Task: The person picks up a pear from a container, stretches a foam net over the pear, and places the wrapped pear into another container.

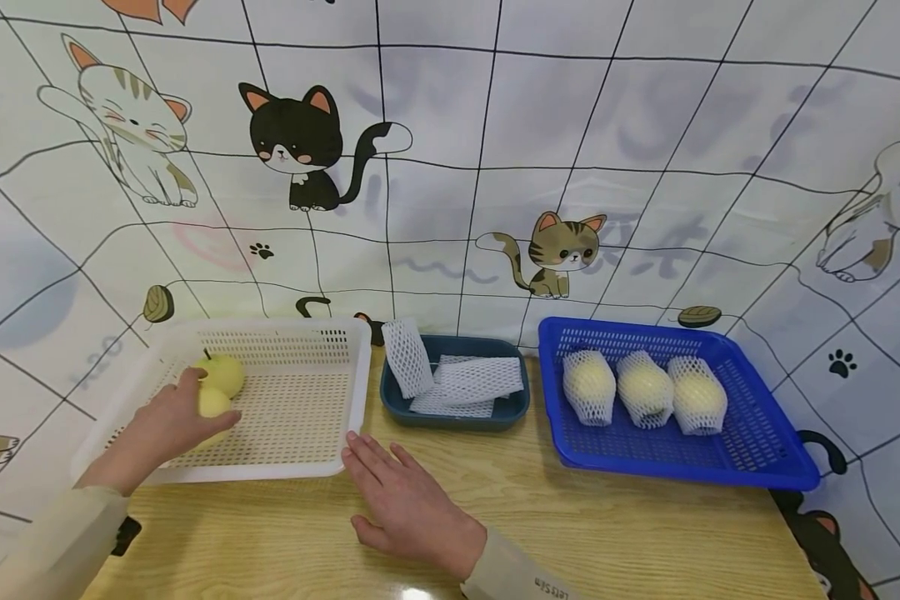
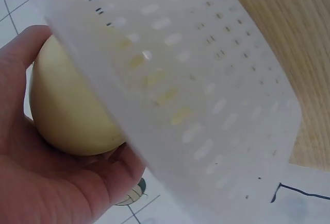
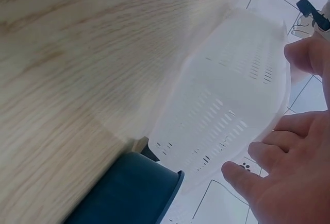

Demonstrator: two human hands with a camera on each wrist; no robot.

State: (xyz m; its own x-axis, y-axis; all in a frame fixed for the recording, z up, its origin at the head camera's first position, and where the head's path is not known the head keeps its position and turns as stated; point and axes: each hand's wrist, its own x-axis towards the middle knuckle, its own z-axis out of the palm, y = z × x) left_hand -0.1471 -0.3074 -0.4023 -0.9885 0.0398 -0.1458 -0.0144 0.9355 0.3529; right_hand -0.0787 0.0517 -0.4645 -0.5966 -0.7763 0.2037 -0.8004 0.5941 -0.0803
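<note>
My left hand [image 1: 167, 422] reaches over the left side of a white perforated basket [image 1: 270, 473] and grips a round pale-yellow pear [image 1: 213, 403]. In the left wrist view the thumb and fingers curl round this pear [image 2: 72, 103], partly hidden behind the basket wall. A second yellow pear [image 1: 228, 375] with a dark stem lies just behind it in the basket. My right hand [image 1: 412, 508] has its fingers stretched out, fingertips right at the basket's front right corner; nothing is in its palm in the right wrist view.
A small dark-teal bin [image 1: 457, 423] with several white foam net sleeves [image 1: 476, 381] stands in the middle at the back. To the right, a blue basket [image 1: 667, 465] contains three netted yellow fruits [image 1: 645, 390]. Behind the wooden table [image 1: 555, 521] hangs a cat-patterned sheet.
</note>
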